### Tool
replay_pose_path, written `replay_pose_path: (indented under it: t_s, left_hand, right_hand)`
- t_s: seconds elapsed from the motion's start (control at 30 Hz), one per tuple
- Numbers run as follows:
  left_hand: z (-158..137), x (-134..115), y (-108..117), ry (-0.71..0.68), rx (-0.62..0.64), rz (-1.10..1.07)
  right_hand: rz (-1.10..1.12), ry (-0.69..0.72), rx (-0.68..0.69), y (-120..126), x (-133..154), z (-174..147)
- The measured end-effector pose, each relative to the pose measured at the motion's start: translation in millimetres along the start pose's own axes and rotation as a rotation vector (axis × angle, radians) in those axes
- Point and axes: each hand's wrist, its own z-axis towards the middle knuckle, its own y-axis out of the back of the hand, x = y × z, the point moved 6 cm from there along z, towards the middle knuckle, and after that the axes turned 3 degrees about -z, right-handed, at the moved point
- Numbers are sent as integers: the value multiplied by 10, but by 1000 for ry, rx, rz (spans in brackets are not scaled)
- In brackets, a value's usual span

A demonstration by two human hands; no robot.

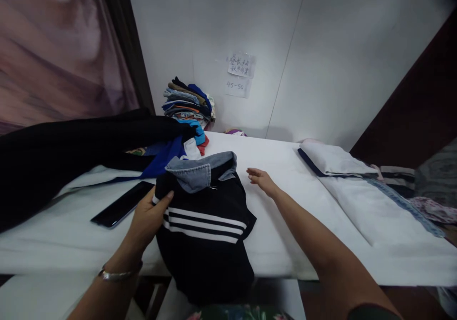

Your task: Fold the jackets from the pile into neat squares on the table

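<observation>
A black shirt [205, 258] with three white stripes and a denim collar [194, 172] lies partly folded in front of me, its lower part hanging over the table's front edge. My left hand [150, 215], with a silver bracelet at the wrist, pinches the shirt's left side between thumb and fingers. My right hand [262, 181] is apart from the shirt, just right of the collar, fingers stretched out and nothing in them. A dark smartphone [123, 205] lies on the white table [282, 244] to the left of my left hand.
A tall stack of folded clothes [187, 102] stands at the back left. Black garments [71, 153] and a blue one [164, 158] heap along the left. White folded clothes [335, 159] and a denim-edged piece [403, 205] lie right. Handwritten paper notes [241, 65] hang on the wall.
</observation>
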Motion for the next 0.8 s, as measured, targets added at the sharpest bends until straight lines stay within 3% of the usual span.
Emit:
replay_pose_path:
  t_s: [0.23, 0.37, 0.47, 0.6, 0.8]
  left_hand:
    - [-17, 105, 152, -24, 55, 14]
    - [-35, 118, 194, -33, 60, 28]
    - [-45, 110, 224, -33, 55, 43]
    - [-25, 140, 276, -17, 37, 91]
    - [89, 93, 181, -30, 112, 94]
  right_hand:
    - [12, 50, 138, -666, 229, 513]
    - [-93, 80, 238, -1006, 282, 579]
    - [-224, 70, 286, -1111, 279, 532]
    - [-260, 75, 278, -916, 379, 391]
    - [-212, 166, 113, -108, 800, 13]
